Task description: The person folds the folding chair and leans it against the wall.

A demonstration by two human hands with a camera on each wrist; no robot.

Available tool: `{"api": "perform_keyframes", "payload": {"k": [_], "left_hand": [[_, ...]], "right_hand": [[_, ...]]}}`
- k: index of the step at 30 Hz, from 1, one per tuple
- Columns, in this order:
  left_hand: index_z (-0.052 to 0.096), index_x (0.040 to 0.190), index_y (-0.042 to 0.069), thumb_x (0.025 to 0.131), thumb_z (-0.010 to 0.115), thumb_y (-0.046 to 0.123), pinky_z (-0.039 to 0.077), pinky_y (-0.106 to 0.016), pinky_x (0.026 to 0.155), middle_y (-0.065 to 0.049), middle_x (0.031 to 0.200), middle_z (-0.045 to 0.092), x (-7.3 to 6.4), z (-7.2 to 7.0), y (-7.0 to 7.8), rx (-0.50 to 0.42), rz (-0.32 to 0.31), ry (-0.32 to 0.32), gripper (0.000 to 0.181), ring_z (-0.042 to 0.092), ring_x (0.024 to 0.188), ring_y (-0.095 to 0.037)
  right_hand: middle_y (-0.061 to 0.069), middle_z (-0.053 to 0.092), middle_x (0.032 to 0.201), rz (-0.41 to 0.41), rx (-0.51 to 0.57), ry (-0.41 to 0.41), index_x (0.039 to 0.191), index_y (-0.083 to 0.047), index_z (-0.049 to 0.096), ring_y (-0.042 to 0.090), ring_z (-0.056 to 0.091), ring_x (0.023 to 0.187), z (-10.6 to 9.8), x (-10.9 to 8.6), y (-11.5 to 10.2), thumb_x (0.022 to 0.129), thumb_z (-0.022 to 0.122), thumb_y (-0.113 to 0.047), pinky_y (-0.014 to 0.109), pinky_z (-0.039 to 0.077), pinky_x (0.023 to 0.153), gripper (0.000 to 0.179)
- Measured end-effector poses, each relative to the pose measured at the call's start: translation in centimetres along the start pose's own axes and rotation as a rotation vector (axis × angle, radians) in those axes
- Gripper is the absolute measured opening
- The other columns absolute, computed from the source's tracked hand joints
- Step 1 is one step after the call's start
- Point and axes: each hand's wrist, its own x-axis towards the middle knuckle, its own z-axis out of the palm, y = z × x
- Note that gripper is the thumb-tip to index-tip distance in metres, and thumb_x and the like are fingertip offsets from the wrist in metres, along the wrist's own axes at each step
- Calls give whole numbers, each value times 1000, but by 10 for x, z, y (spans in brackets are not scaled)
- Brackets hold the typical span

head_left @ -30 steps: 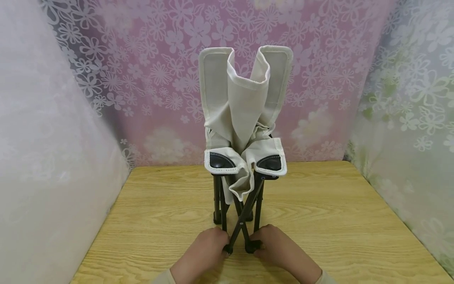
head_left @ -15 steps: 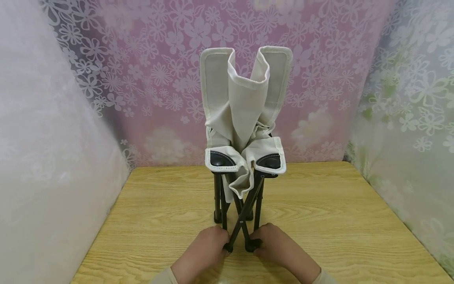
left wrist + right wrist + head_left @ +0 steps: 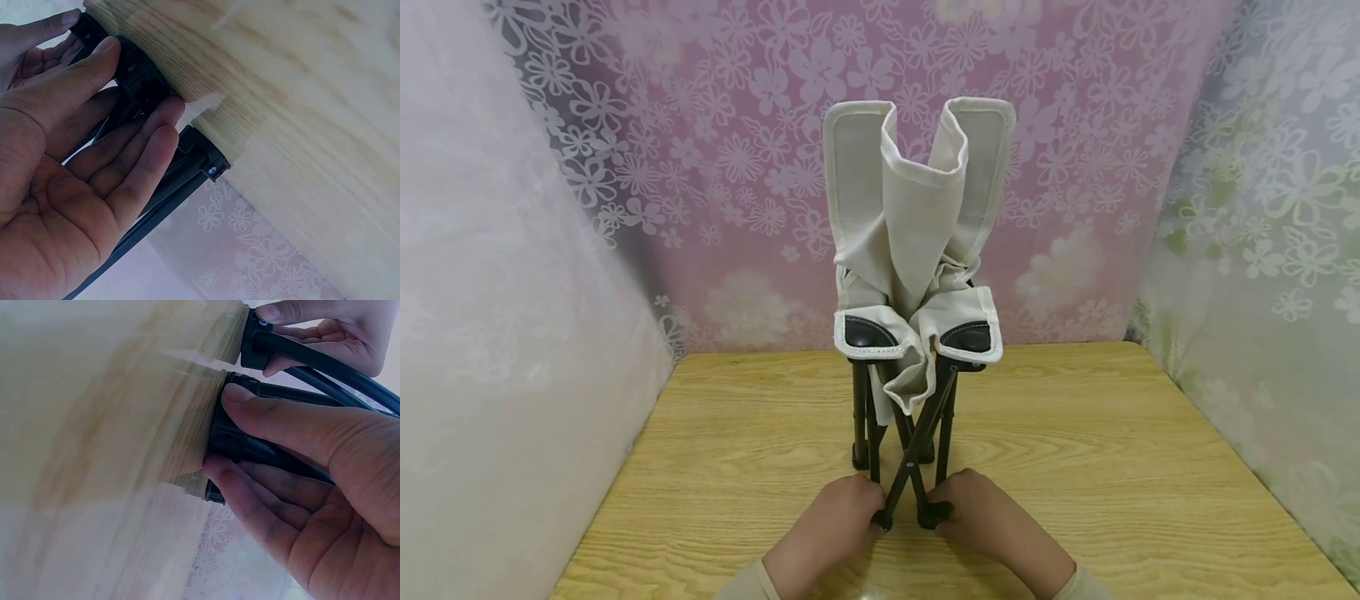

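A small folding chair (image 3: 923, 204) with cream fabric and black legs stands partly folded on the wooden table (image 3: 1112, 450). Its fabric back rises in a deep fold, and the black-cornered seat bunches between crossed legs. My left hand (image 3: 835, 521) grips the near left foot (image 3: 140, 81), thumb on one side and fingertips on the other. On the near right foot (image 3: 230, 434), the thumb and fingers of my right hand (image 3: 981, 515) pinch its plastic cap. A far leg's foot (image 3: 209, 159) shows beyond the left fingers in the left wrist view.
A pink flowered curtain (image 3: 737, 167) hangs behind the table. Pale sheets stand at both sides, a whitish one (image 3: 497, 292) on the left and a flowered one (image 3: 1277, 275) on the right. The table's back edge (image 3: 1060, 342) lies behind the chair.
In the head view, the chair's seat corners and near feet shift very slightly upward, and its right side comes slightly inward. Both hands keep their hold on the same feet.
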Motion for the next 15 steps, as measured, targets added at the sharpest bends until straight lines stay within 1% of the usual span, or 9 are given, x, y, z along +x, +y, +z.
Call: {"api": "perform_keyframes", "payload": {"k": [8,15], "left_hand": [[63,72,17,80,88,13,46,-20,58,10,69,58,1,-1,-2,9,8,-2,26,52,66,-4],[64,72,16,78,89,12,48,-21,59,9,69,60,3,0,-3,-8,3,-1,26,53,66,-4]], "right_hand": [[2,82,96,-6,10,9,98,-9,85,16,75,90,1,2,1,75,88,-1,30,60,77,25],[4,82,98,-3,-20,12,100,-8,85,19,76,93,0,3,1,76,89,-2,32,62,79,25]]}}
